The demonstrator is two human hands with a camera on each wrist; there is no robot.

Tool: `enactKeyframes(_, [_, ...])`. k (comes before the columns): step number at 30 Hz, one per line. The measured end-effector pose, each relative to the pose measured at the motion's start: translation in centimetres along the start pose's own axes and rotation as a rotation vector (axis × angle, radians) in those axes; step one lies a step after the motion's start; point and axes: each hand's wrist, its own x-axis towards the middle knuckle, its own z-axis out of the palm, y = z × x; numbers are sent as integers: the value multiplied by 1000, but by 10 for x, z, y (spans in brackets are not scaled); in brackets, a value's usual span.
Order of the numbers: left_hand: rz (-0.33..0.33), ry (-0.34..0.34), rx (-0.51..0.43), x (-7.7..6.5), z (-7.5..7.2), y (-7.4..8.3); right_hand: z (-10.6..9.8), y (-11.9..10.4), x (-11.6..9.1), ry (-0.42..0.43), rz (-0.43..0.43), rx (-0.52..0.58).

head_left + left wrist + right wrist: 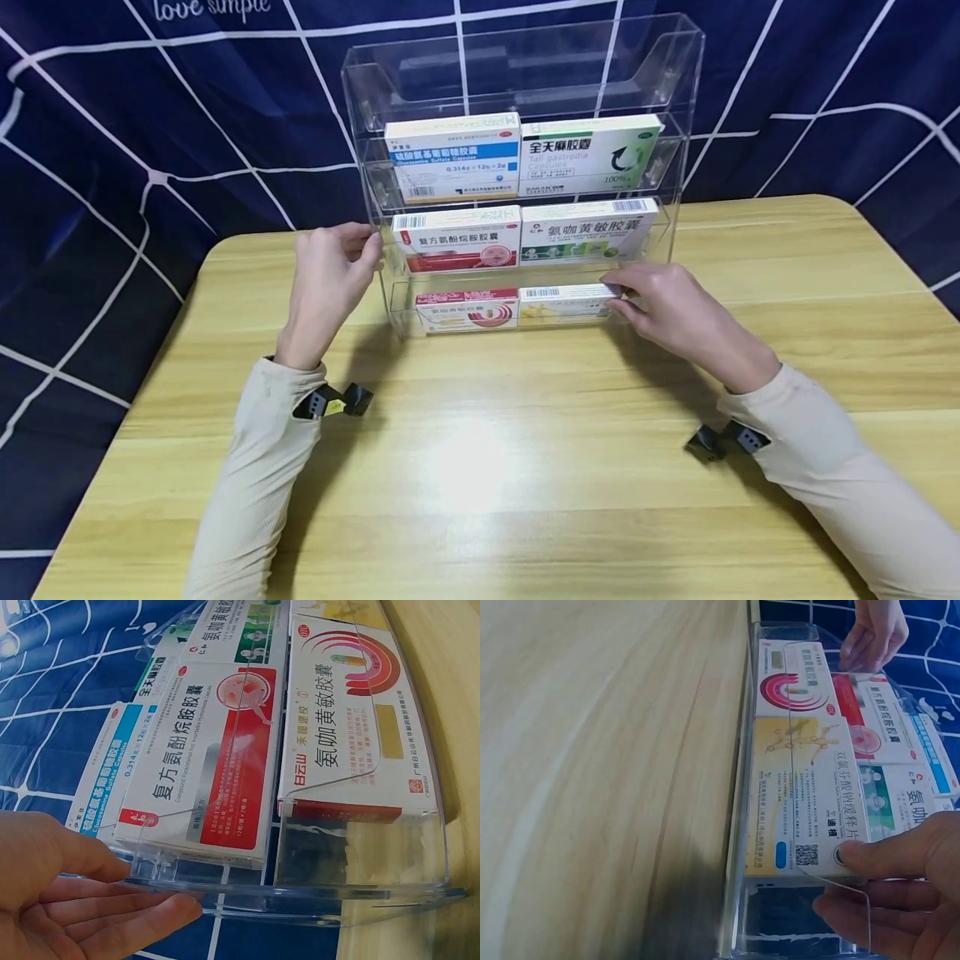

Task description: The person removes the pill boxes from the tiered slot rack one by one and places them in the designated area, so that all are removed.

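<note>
Clear acrylic tiered rack (686,71): upright, upper middle of head view, six boxes in three rows of two. Flat white-and-yellow cardboard medicine box (566,306): bottom row, right spot, just right of frame centre, front face out, QR code near one end. Flat white cardboard box with pinkish-red arcs (467,312): just left of it, front out too.

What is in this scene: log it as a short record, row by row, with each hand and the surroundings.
Holder: clear rack on the wooden table
Upper row: blue-and-white box, left; green-and-white box, right
Middle row: red-and-white box, left; green-striped box, right
Bottom row: pink-arc box, left; yellow-and-white box, right
Left hand: holds the rack's left edge
Right hand: grips the yellow-and-white box's right end
Backdrop: dark blue cloth with white lines
</note>
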Motion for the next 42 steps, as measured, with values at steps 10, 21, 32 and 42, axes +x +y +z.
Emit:
enactKeyframes(10, [5, 4, 6, -1, 0, 1, -1, 1, 0, -41, 59, 42])
enactKeyframes(21, [19, 10, -4, 0, 0, 2, -12, -1, -1, -21, 112, 141])
enactKeyframes(32, [8, 3, -7, 1, 1, 3, -32, -2, -4, 68, 275, 276])
enactKeyframes(42, [16, 10, -8, 0, 0, 3, -40, -2, -11, 100, 559, 654])
